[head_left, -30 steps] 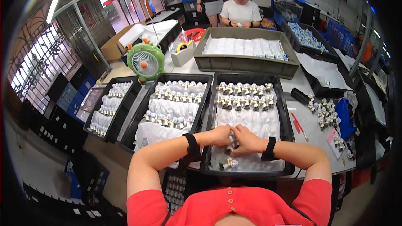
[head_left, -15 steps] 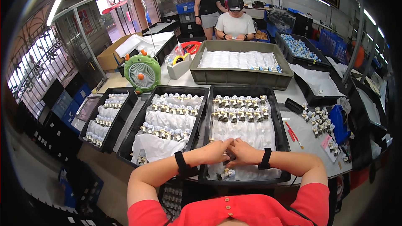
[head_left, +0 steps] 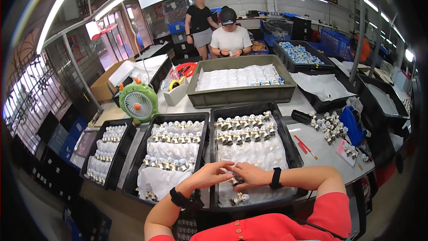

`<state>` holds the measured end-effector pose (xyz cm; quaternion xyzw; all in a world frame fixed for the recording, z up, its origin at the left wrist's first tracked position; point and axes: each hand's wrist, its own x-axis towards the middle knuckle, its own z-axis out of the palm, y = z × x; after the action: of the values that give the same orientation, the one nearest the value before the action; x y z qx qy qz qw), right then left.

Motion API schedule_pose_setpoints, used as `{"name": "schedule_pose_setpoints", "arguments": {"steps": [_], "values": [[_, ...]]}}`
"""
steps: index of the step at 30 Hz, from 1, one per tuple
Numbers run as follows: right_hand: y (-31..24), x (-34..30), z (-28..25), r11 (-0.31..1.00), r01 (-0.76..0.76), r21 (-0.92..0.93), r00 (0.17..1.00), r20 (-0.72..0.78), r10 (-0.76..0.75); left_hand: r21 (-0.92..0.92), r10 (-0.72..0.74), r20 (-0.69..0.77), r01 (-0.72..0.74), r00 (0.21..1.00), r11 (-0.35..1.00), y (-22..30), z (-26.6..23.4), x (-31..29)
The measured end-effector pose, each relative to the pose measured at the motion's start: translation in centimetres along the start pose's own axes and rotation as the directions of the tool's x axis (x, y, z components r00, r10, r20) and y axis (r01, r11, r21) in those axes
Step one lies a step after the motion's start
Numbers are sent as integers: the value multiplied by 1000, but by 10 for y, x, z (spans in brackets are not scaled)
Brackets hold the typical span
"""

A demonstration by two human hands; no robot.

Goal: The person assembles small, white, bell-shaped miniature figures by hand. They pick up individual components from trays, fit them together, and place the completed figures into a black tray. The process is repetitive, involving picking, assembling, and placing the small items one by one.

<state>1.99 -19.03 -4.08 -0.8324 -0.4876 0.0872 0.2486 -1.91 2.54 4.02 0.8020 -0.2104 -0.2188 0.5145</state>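
My left hand point(head_left: 213, 173) and my right hand point(head_left: 252, 175) meet over the near half of a black tray point(head_left: 292, 151) lined with white wrap. Between their fingertips is a small white-and-dark figurine point(head_left: 236, 180), largely covered by the fingers. My right fingers curl round it from one side, and my left thumb and fingers close in from the other. Below the hands another figurine point(head_left: 241, 197) lies on the wrap near the tray's front edge. At the tray's far end, two rows of similar figurines point(head_left: 245, 135) lie side by side.
Two more black trays of figurines point(head_left: 171, 164) stand to the left, beside a green fan point(head_left: 139, 102). Ahead is a large olive bin point(head_left: 240, 97); a person point(head_left: 231, 40) sits behind it, another stands. Loose figurines point(head_left: 330, 127), a red brush point(head_left: 307, 147) and a blue bag point(head_left: 352, 126) lie right.
The view has turned to the right and tipped up a little, so the trays appear lower and further left. My hands remain together over the same tray, parted slightly, showing more of the figurine.
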Motion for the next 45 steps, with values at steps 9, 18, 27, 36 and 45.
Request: {"name": "schedule_pose_setpoints", "arguments": {"steps": [9, 18, 27, 36, 45], "values": [[-13, 2, -8, 989, 116, -87, 993, -3, -117, -252, -202, -186, 153, 962, 956, -14, -18, 1], [-8, 3, -4, 999, 34, 17, 999, -7, -34, -108, -286, -93, 276, 954, 955, 6, -18, 16], [-1, 3, -5, 993, 17, 114, 991, -133, -2, -171, -171, -139, 146, 976, 974, -14, -12, 17], [8, 9, 5, 991, 22, 134, 996, -90, -10, 451, 127, -90, -74, 988, 889, 0, 9, 6], [6, 17, -6, 976, 52, 214, 986, -165, -17, 424, 111, -33, -87, 993, 902, 5, 9, 5]]}}
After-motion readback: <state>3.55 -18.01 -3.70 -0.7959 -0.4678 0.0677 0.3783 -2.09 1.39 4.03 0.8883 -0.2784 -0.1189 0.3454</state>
